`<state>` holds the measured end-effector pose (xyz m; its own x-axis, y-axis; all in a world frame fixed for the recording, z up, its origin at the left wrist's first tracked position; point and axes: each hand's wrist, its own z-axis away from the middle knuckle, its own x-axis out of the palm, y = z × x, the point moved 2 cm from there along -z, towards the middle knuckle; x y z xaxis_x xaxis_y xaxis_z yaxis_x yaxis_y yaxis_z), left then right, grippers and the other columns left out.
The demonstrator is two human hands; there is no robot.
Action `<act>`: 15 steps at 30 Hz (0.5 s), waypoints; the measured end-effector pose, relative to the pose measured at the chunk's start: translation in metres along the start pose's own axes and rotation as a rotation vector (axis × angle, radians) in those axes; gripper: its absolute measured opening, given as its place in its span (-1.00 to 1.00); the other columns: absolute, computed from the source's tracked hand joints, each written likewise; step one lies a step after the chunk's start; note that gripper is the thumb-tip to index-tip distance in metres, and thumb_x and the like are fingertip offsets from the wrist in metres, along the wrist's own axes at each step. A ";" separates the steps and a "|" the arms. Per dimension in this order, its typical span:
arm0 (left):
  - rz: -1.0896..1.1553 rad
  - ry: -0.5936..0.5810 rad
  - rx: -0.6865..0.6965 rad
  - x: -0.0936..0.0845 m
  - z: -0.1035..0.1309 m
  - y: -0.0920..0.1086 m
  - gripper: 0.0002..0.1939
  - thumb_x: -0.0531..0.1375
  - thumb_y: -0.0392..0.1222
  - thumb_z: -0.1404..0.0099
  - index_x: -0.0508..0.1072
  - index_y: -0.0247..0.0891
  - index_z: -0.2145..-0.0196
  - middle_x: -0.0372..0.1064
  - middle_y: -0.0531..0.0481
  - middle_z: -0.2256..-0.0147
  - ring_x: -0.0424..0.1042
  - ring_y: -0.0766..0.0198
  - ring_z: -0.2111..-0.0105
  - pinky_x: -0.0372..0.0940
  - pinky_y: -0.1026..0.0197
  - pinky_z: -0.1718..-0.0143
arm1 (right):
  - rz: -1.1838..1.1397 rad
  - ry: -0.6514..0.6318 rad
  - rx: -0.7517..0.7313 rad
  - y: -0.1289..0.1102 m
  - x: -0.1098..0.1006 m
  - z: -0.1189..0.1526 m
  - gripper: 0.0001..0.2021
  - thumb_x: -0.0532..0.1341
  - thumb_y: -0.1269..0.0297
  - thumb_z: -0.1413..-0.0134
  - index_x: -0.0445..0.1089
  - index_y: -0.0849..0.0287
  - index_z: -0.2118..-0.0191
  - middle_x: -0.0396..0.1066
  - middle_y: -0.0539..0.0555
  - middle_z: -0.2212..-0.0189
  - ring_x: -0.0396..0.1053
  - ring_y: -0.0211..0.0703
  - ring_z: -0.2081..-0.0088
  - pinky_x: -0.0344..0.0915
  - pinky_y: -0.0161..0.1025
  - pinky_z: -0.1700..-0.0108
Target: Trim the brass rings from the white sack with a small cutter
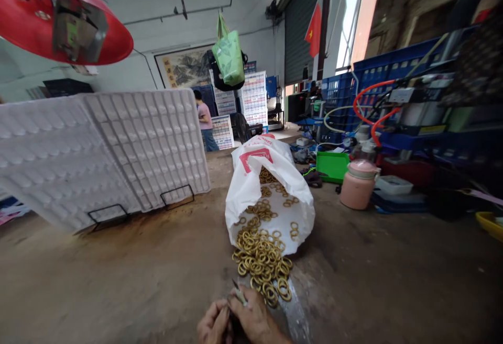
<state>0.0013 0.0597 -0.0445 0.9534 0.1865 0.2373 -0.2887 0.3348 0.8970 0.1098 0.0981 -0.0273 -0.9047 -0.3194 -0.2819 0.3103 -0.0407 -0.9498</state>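
Brass-coloured rings [261, 252] spill in a heap from the mouth of a white plastic bag [271, 176] lying on the table. Just below the heap, at the bottom of the view, my right hand [253, 315] is closed around a slim pointed tool [239, 294], its dark tip pointing up and left. My left hand [214, 323] is pinched closed against the right hand's fingertips. Whatever sits between the fingers of the left hand is too small and hidden to name.
White moulded trays [149, 145] lean on wire stands at the left, beneath a red lamp [66, 14]. A pink jar [357, 184], a green tray [332, 166] and hoses stand right of the bag. A person [205, 121] is in the background.
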 end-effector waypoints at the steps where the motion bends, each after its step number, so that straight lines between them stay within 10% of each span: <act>1: -0.025 -0.012 -0.024 0.002 0.006 0.004 -0.39 0.26 0.34 0.21 0.32 -0.28 0.44 0.04 0.19 0.74 -0.04 0.49 0.77 -0.14 0.39 0.73 | 0.005 0.016 -0.020 -0.003 -0.002 0.002 -0.84 0.03 0.27 0.03 0.23 0.21 0.53 0.12 -0.09 0.61 0.09 -0.32 0.50 0.00 -0.38 0.45; 15: 0.060 -0.078 0.011 0.007 0.034 0.023 -0.63 0.26 0.02 -0.03 0.30 -0.30 0.34 0.14 0.16 0.59 0.07 0.51 0.69 -0.07 0.46 0.73 | -0.064 0.032 -0.088 -0.007 -0.009 0.012 -0.76 0.01 0.25 0.02 0.22 0.20 0.61 0.18 -0.09 0.67 0.13 -0.34 0.57 0.03 -0.38 0.48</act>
<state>0.0045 0.0370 -0.0097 0.9386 0.1328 0.3184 -0.3445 0.3147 0.8845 0.1195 0.0899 -0.0163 -0.9311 -0.2883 -0.2235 0.2264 0.0238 -0.9738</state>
